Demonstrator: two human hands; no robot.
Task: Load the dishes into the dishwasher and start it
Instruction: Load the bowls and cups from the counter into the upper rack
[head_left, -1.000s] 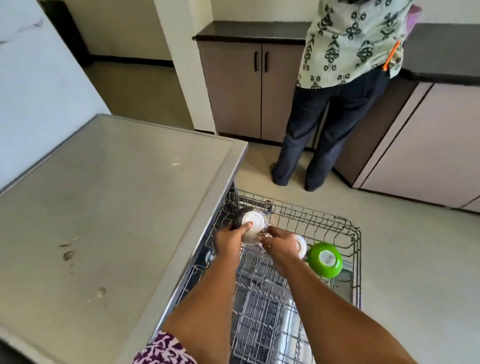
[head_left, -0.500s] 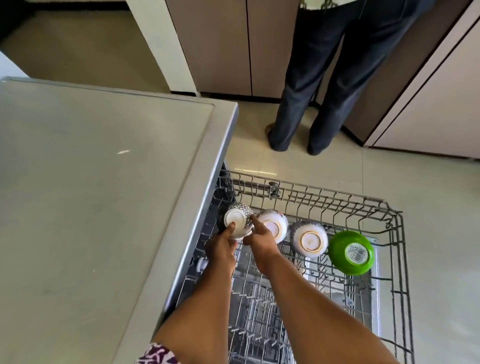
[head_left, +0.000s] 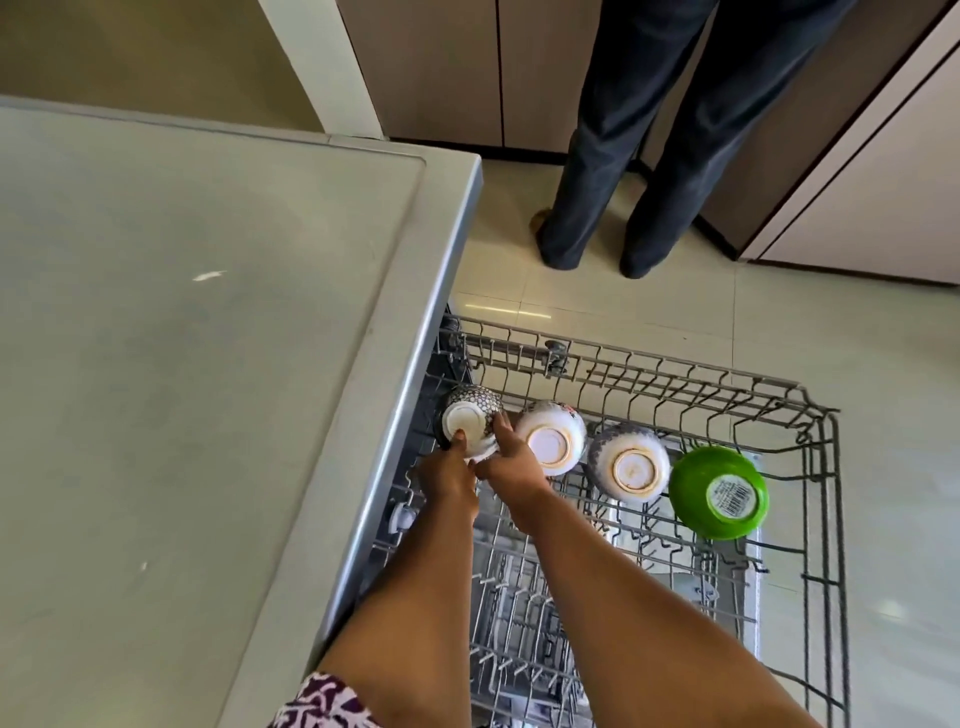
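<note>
Fingers of the left hand (head_left: 451, 475) and the right hand (head_left: 511, 460) are both curled onto the patterned bowl (head_left: 470, 418), the left thumb on its pale foot ring, the right forefinger up against its near side. So both hands have hold of it, and it sits upside down at the left end of the pulled-out dishwasher rack (head_left: 810, 415), tucked close under the edge of the grey surface (head_left: 208, 364).

Just right of the fingers, almost touching them, a white floral bowl (head_left: 550, 439) lies tipped on the tines; beyond it a speckled bowl (head_left: 631, 462), then, furthest from the fingers, a green bowl (head_left: 719, 491). All four show their bases, lined up in one row.

My read: this is the loading step, with the fourth bowl being seated between the tines. The next move would call for letting go cleanly without nudging the floral neighbour, then fetching more dishes or pushing the rack in. Nearer the wrists the tines stand bare.

Writing? Only one candidate: a white sticker with a barcode on the green bowl's base, its print too small to read. No brand shows on the rack or the surface. Past the rack, well beyond the fingers, another person's legs (head_left: 623, 156) stand at the brown cabinets (head_left: 441, 67).
</note>
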